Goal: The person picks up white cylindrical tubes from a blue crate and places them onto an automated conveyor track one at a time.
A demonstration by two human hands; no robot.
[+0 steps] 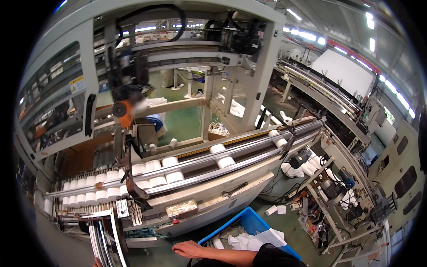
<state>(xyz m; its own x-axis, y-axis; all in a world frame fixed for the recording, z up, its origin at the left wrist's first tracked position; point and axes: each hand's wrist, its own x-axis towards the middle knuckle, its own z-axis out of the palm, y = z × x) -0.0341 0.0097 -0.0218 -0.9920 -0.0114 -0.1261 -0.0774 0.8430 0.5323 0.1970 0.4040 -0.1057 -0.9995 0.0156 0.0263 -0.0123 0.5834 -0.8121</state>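
Across the view towers the machine [182, 57], its conveyor [250, 158] slanting up to the right, and there's the row of white rolls [172, 170], crowded at the left, spaced out further along! Light and soft, I'd judge, easily dented: cup one round its curved side, no hard squeeze. Below sits the blue bin [253, 220], a limp white sheet [245, 241] inside, likely slithery; gather a fold. Just beside the bin's left corner, the right hand [187, 249], fingers loosely spread, holding nothing that shows. By the pale rails [115, 236], only a sliver of left hand [97, 263]; its grip I cannot tell. Smallest, a yellow-and-white warning label [77, 83], print too tiny to read.
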